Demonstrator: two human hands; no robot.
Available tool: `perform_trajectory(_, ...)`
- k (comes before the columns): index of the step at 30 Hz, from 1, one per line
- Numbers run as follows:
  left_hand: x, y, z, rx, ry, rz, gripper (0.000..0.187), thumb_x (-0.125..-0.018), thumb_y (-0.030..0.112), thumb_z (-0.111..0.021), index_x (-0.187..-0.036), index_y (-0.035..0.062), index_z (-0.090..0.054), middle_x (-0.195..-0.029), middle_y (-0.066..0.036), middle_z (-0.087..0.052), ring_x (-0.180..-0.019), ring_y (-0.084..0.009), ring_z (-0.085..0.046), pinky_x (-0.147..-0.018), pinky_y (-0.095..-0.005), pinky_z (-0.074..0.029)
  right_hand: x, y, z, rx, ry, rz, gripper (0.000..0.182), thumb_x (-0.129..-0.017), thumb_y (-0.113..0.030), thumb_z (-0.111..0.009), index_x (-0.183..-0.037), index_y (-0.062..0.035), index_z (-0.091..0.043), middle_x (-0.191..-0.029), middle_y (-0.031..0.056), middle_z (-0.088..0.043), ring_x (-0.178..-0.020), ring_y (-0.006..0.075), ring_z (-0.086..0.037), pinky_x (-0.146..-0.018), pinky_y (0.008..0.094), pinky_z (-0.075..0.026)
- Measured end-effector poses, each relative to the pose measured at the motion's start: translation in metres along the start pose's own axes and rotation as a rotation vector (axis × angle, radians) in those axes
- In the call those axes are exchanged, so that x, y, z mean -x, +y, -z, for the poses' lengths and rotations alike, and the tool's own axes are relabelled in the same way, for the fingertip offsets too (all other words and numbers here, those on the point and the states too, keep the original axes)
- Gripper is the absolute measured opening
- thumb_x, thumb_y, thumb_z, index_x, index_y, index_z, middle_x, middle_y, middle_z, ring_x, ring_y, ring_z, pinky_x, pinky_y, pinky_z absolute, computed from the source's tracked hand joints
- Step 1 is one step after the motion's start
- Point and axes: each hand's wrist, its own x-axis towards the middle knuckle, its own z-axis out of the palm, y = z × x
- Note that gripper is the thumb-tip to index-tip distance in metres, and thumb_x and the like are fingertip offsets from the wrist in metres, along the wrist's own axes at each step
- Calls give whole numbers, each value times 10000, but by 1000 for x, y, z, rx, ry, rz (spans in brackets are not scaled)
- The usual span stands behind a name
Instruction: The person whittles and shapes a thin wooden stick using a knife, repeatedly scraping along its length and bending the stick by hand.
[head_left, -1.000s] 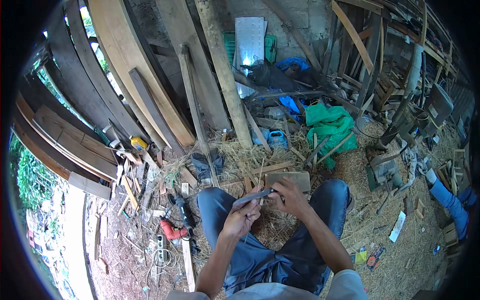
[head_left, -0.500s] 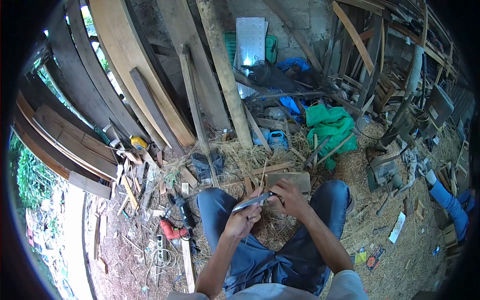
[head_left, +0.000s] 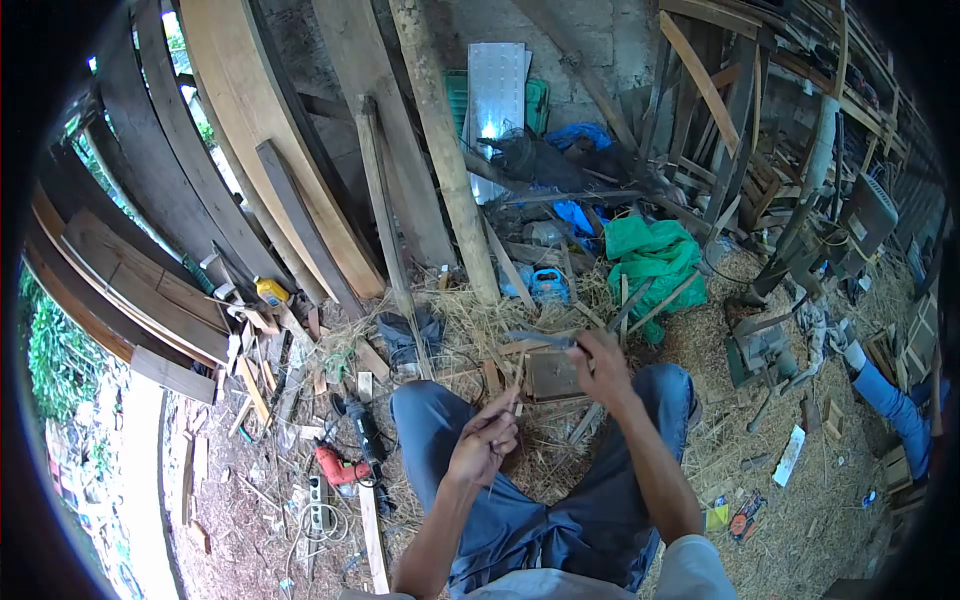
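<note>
My right hand (head_left: 606, 372) is closed around the handle of a knife (head_left: 540, 339), whose blade points left, out past the knees. Lower and to the left, my left hand (head_left: 482, 446) grips a thin wooden strip (head_left: 518, 378) that sticks up from the fingers. Blade and strip are apart. Between my bent knees, beyond the hands, lies a wooden block (head_left: 556, 378) on the straw-littered ground.
Left of my legs lie a red power drill (head_left: 338, 466), a dark angle grinder (head_left: 364, 430) and a power strip (head_left: 319, 502) with a cable. Long planks (head_left: 270, 150) lean behind. A green sack (head_left: 655, 262) and a metal machine (head_left: 765, 350) stand to the right.
My right hand has moved the knife up and away from my left hand, off the strip. The left hand has dropped slightly and still holds the strip.
</note>
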Motion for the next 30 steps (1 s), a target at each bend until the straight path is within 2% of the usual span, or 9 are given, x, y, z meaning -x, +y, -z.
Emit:
perform_trajectory(2, -3, 3, -6, 10, 117, -43, 476, -927, -13, -460, -1394, 40, -378, -808, 44, -423, -607, -50, -328, -517, -180, -293, 13, -10, -8, -73, 7, 46, 218, -839, -221, -624, -954, -37, -604, -885, 186, -581, -844, 390, -551, -740, 459, -435)
perform_trajectory(4, -6, 3, -7, 10, 74, -18, 479, -931, -10, -456, -1399, 47, -373, -821, 40, -427, -606, -49, -328, -516, -179, -293, 24, -36, -13, -78, -76, 228, 218, -834, -211, -622, -959, -34, -600, -897, 190, -585, -850, 398, -551, -741, 460, -436)
perform_trajectory(5, -5, 3, -7, 3, 31, 12, 481, -935, -7, -453, -1404, 55, -368, -834, 35, -430, -605, -47, -327, -516, -179, -292, 24, -38, -13, -82, -78, 224, 218, -834, -211, -622, -959, -34, -600, -897, 190, -585, -850, 398, -551, -741, 460, -436)
perform_trajectory(7, -6, 3, -12, -14, 44, 9, 471, -937, -5, -452, -1397, 56, -377, -841, 34, -432, -603, -46, -323, -516, -179, -290, 18, -40, -12, -107, -244, 127, 209, -827, -199, -623, -950, -31, -595, -910, 187, -592, -852, 403, -553, -744, 459, -440)
perform_trajectory(10, -4, 4, -12, -37, 40, -1, 475, -937, -2, -454, -1401, 72, -377, -858, 32, -427, -602, -44, -309, -519, -177, -279, 12, -25, -14, -143, -236, 56, 195, -817, -181, -628, -933, -28, -590, -916, 187, -592, -848, 405, -557, -744, 460, -444)
perform_trajectory(13, -4, 4, -17, -52, 28, -11, 492, -937, 1, -457, -1412, 90, -367, -873, 33, -418, -604, -44, -296, -523, -178, -266, 9, -19, -13, -126, -123, 83, 201, -809, -177, -638, -924, -21, -587, -887, 189, -594, -837, 405, -562, -741, 465, -446)
perform_trajectory(26, 3, -3, -11, -75, 80, 23, 490, -941, 18, -462, -1414, 105, -370, -932, 34, -447, -605, -37, -286, -511, -175, -244, 17, -25, -14, -110, -197, 180, 208, -861, -234, -604, -958, -50, -613, -865, 202, -606, -861, 394, -573, -737, 458, -456)
perform_trajectory(28, 3, -1, -9, -86, 89, 24, 489, -941, 21, -464, -1414, 104, -370, -933, 30, -453, -600, -36, -287, -507, -175, -244, 18, -29, -11, -134, -399, -17, 206, -856, -229, -605, -945, -44, -612, -874, 205, -600, -857, 398, -566, -731, 460, -453)
perform_trajectory(30, 5, -1, -7, -97, 95, 26, 488, -941, 24, -467, -1413, 103, -370, -935, 26, -458, -594, -34, -289, -503, -174, -243, 12, -20, -18, -134, -331, 8, 200, -853, -222, -605, -939, -41, -610, -880, 203, -599, -852, 397, -564, -723, 459, -451)
